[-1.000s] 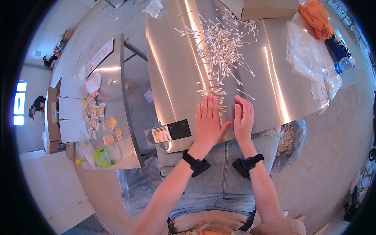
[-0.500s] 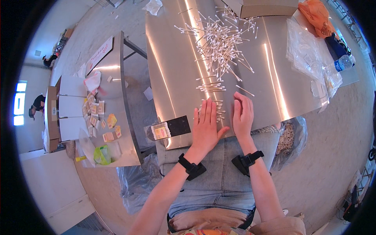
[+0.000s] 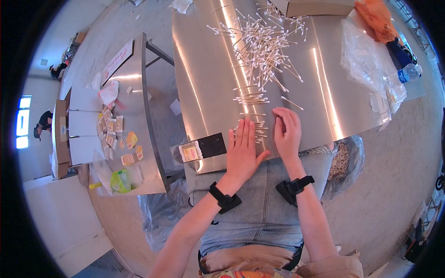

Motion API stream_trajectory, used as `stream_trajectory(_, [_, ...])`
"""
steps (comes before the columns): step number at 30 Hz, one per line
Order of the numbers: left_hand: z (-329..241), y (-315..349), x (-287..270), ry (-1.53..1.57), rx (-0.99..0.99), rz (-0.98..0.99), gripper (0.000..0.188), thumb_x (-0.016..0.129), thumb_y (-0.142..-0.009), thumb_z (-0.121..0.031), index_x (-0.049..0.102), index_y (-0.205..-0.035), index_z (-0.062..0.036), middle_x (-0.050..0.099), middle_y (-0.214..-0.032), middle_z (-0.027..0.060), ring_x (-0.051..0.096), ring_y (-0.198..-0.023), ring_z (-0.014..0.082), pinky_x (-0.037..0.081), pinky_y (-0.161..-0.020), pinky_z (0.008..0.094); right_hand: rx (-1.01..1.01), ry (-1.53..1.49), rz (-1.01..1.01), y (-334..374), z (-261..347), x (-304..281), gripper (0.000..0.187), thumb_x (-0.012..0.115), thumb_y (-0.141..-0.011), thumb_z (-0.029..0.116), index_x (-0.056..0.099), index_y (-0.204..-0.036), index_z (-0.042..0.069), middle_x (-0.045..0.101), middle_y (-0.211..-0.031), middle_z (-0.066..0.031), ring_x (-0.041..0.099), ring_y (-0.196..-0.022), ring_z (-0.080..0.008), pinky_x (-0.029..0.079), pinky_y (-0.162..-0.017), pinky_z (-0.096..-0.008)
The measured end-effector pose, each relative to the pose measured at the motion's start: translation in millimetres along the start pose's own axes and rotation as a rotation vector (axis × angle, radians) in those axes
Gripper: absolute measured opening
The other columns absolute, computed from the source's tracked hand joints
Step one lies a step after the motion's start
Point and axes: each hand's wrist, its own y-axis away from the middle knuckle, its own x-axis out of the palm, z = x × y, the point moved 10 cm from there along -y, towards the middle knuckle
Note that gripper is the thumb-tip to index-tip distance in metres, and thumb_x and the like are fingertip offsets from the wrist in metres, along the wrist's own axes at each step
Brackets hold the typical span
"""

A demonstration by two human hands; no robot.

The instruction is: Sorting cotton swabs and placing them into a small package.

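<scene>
My left hand (image 3: 243, 150) lies flat, fingers stretched out, over a row of cotton swabs (image 3: 261, 132) near the table's front edge; part of the row is hidden under it. To the right of those swabs, my right hand (image 3: 288, 132) stands on its edge with its fingers slightly curved and nothing seen in them. Beyond the hands, a smaller group of swabs (image 3: 251, 98) lies roughly side by side. Farther off spreads a loose heap of cotton swabs (image 3: 264, 51). Left of my left hand, a filled swab pack (image 3: 190, 151) rests on a black plate (image 3: 213, 145).
A cardboard box (image 3: 320, 8) stands at the far edge of the metal table (image 3: 204, 92). Clear plastic bags (image 3: 364, 60), an orange bag (image 3: 378, 21) and a water bottle (image 3: 408, 73) lie at the right. On the left side table are several small packs (image 3: 110, 125).
My right hand's fingers have bent in a little more. My left hand stays flat over the swabs, shifted very slightly. The whole view has shifted a little.
</scene>
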Motion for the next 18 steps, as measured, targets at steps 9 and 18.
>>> stream_trajectory(9, [-2, 9, 0, 0.008, -0.019, 0.006, 0.098, 0.059, -0.087, -0.059, 0.025, -0.154, 0.0033, 0.023, -0.162, 0.0180, 0.020, -0.152, 0.0310, 0.016, -0.121, 0.0493, 0.045, -0.009, -0.010, 0, -5, 0, 0.023, 0.059, -0.084, -0.001, 0.065, -0.106, 0.004, 0.066, -0.108, -0.0104, 0.061, -0.101, -0.0313, 0.048, -0.089, -0.0414])
stream_trajectory(18, [-3, 11, 1, 0.026, -0.031, -0.015, 0.093, 0.059, -0.089, -0.056, 0.026, -0.153, 0.0029, 0.024, -0.162, 0.0183, 0.020, -0.151, 0.0309, 0.016, -0.121, 0.0493, -0.159, -0.005, 0.240, 6, 20, 21, 0.023, 0.066, -0.079, 0.001, 0.070, -0.100, 0.009, 0.066, -0.108, -0.0046, 0.061, -0.104, -0.0272, 0.048, -0.088, -0.0398])
